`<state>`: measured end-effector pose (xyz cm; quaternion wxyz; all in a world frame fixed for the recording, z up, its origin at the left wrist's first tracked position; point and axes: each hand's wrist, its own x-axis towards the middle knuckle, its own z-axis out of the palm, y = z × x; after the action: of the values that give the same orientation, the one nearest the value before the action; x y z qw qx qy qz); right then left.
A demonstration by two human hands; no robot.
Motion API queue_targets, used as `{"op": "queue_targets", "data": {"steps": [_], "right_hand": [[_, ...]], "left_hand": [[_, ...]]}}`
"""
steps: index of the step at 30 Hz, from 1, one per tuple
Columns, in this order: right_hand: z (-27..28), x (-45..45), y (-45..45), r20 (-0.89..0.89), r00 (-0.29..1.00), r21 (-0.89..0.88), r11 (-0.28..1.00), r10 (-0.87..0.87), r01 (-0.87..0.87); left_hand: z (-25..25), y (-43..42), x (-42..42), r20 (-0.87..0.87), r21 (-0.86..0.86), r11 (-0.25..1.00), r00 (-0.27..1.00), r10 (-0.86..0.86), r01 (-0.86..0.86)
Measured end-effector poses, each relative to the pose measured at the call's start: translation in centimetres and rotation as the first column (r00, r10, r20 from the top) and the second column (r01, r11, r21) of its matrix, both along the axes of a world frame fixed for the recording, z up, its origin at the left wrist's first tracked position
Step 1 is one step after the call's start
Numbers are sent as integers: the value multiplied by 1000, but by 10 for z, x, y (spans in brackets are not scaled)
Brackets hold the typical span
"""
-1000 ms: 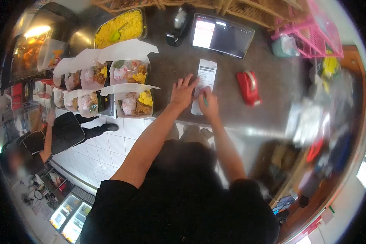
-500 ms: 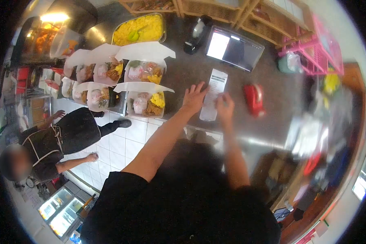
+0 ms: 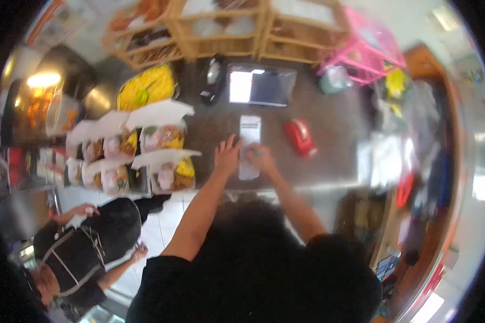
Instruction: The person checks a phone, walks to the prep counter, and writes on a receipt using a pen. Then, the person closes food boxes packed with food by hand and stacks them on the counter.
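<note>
A long white printed paper slip (image 3: 250, 129), like a receipt, lies on the dark counter (image 3: 328, 161) in front of me. My left hand (image 3: 228, 157) rests flat at the slip's left edge with its fingers spread. Over the lower part of the slip, my right hand (image 3: 261, 157) is closed around what looks like a pen; a small teal spot shows at the fingers, though blur hides its shape. To the right lies a red stapler-like object (image 3: 300, 137). A tablet (image 3: 261, 85) with a lit screen sits beyond the slip.
Open white food boxes (image 3: 167, 176) with wrapped portions and yellow food stand at the left, near a tray of yellow food (image 3: 148, 89). A black device (image 3: 212, 81) is beside the tablet. Wooden racks (image 3: 218, 46) and a pink basket (image 3: 366, 54) line the back. A co-worker (image 3: 83, 247) stands left.
My view has turned, so the counter items sit further left and the back racks show more. My right hand has shifted in over the slip. The co-worker's hand has come up near the boxes.
</note>
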<state>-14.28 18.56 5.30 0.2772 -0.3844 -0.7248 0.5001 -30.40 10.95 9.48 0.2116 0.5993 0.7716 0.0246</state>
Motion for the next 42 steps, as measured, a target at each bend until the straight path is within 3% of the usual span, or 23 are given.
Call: {"op": "queue_targets", "data": {"steps": [1,3,8,10,11,12,13,14,15,16,17,19,21,23,26,29,32,34,36,37,38,40,42], "right_hand": [[3,4,2,12,992,-107,987,122,-120],[10,14,9,17,999,-99,994,52,-50],[166,50,77,196,909,-181,898,-367,401],[171,80,119,-120,820,-318,804,-560,503],[169,102,147,158,840,250,844,-519,474],[209,107,151,26,832,-50,830,-555,555],[149,150,193,-5,877,180,862,-481,474],[169,151,217,-297,769,-381,809,-566,448],[150,169,252,-628,588,-573,814,-510,93],[221,123,242,-416,508,-767,591,-754,249],[172,160,296,-482,532,-811,585,-696,31],[98,200,354,-522,562,-790,611,-642,-35],[70,211,394,-609,552,-786,524,-569,-328],[63,202,412,-586,530,-807,499,-613,-315],[65,183,418,-571,479,-812,544,-667,-211],[71,164,400,-578,426,-797,595,-696,-109],[86,156,330,-624,367,-738,675,-690,14],[107,135,253,-650,421,-691,723,-633,19],[119,108,172,-668,538,-635,770,-514,-53],[127,93,131,-666,606,-609,786,-435,-105],[131,81,93,-650,670,-595,789,-359,-154],[139,54,22,-213,894,-687,711,-393,150],[111,79,-45,-13,932,-721,649,-363,242]], "left_hand": [[-11,4,-1,-30,58,998,999,-10,11],[15,9,3,-24,-74,997,1000,-1,0],[20,10,4,-16,-74,997,1000,-18,17],[23,14,6,7,-73,997,999,-32,32],[25,10,5,28,-79,996,999,-30,32],[7,11,6,61,-50,998,998,-33,36],[-9,8,3,80,-26,1000,997,-11,13],[-1,6,4,67,-2,1000,998,7,-7],[8,7,6,57,22,1000,998,17,-18],[18,2,6,33,54,998,999,17,-19],[25,0,6,11,88,996,1000,-5,4],[23,6,4,-4,71,997,1000,23,-23],[25,11,4,-14,71,997,1000,18,-17],[32,10,2,-3,146,989,999,35,-34],[-156,19,9,579,5,946,773,261,-323],[-70,8,-2,398,297,942,917,26,-155],[-42,4,-15,343,485,869,935,-90,-94],[-34,8,-23,492,487,858,863,-116,-162],[-31,15,-24,829,251,912,558,-30,-325],[4,9,-25,547,320,922,837,9,-218],[32,3,-26,176,358,929,984,32,-94],[47,1,-31,281,337,936,960,1,-99],[51,4,-38,424,385,915,904,-60,-120]]}}
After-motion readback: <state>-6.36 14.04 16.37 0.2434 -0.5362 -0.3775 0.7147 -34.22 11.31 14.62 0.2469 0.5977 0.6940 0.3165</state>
